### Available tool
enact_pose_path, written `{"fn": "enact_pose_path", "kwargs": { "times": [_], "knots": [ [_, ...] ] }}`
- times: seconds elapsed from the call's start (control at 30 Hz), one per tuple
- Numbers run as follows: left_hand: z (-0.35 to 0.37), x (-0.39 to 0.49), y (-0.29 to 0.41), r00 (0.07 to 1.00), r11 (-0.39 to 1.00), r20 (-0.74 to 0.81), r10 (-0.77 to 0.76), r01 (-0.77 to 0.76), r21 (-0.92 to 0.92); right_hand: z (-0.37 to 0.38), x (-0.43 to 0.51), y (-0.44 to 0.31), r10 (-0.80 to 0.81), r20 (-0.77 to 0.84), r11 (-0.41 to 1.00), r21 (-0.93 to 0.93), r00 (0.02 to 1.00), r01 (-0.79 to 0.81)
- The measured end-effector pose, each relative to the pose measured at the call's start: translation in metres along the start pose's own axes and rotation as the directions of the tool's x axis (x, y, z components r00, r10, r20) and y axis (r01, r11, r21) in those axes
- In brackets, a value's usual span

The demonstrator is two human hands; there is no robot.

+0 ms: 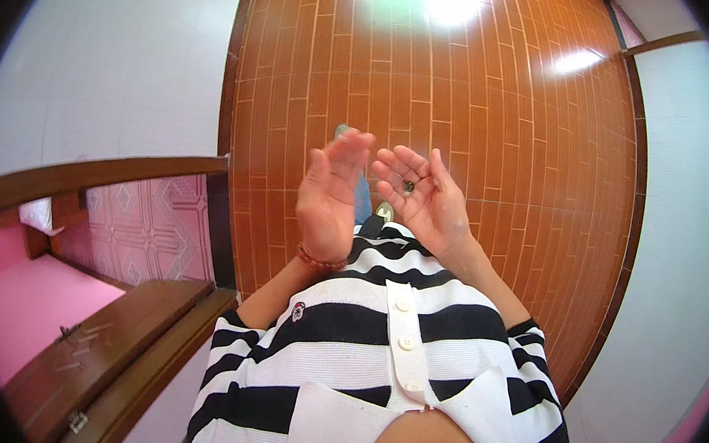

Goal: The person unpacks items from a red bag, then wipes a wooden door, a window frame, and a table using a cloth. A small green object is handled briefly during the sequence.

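My right hand point(428, 206) is palm up and slightly cupped, its thumb out to the right. A small dark, greenish, shiny object point(409, 186) rests on its palm near the base of the fingers; it is too small to name exactly. My left hand point(331, 194) is raised beside it, palm showing and fingers extended, with nothing in it. Its fingertips are a little blurred. A red beaded bracelet point(322, 262) circles the left wrist. The two hands are apart, in front of my black-and-white striped shirt point(371, 324).
A brown plank-patterned floor point(497, 107) stretches ahead between white walls point(122, 62) with dark baseboards. My shoes point(385, 211) show below the hands. To the left, a doorway with a brown wooden door point(111, 333) opens onto a pink tiled floor point(145, 228).
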State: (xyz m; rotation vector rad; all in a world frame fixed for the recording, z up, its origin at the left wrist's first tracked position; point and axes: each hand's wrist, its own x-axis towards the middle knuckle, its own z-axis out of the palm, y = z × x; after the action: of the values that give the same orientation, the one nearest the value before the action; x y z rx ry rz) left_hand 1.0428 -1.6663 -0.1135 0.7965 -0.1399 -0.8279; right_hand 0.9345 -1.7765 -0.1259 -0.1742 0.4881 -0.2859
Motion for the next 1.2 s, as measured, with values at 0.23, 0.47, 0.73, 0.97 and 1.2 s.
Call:
{"fn": "enact_pose_path", "kwargs": {
  "times": [0.23, 0.47, 0.73, 0.97, 1.2],
  "knots": [
    [-0.014, 0.11, -0.005, 0.775, 0.665, 0.175, -0.607, 0.616, -0.422, 0.056, 0.078, -0.025, -0.301, 0.415, 0.504, -0.695, 0.858, 0.513],
    [-0.014, 0.217, 0.059, 0.791, 0.549, 0.327, -0.516, 0.599, -0.583, 0.093, 0.178, -0.084, -0.586, 0.226, 0.537, -0.611, 0.778, 0.582],
    [0.005, 0.282, 0.073, 0.778, 0.533, 0.334, -0.532, 0.614, -0.582, 0.082, 0.214, -0.108, -0.528, -0.026, 0.741, -0.503, 0.849, 0.445],
    [0.023, 0.331, 0.042, 0.842, 0.811, 0.12, -0.525, 0.538, -0.228, 0.071, 0.25, -0.173, -0.387, -0.042, 0.787, -0.535, 0.921, 0.307],
    [0.012, 0.327, 0.01, 0.921, 0.758, -0.138, -0.365, 0.207, -0.619, 0.054, 0.318, -0.244, 0.073, -0.088, 0.669, -0.735, 0.993, -0.114]
  ]
}}
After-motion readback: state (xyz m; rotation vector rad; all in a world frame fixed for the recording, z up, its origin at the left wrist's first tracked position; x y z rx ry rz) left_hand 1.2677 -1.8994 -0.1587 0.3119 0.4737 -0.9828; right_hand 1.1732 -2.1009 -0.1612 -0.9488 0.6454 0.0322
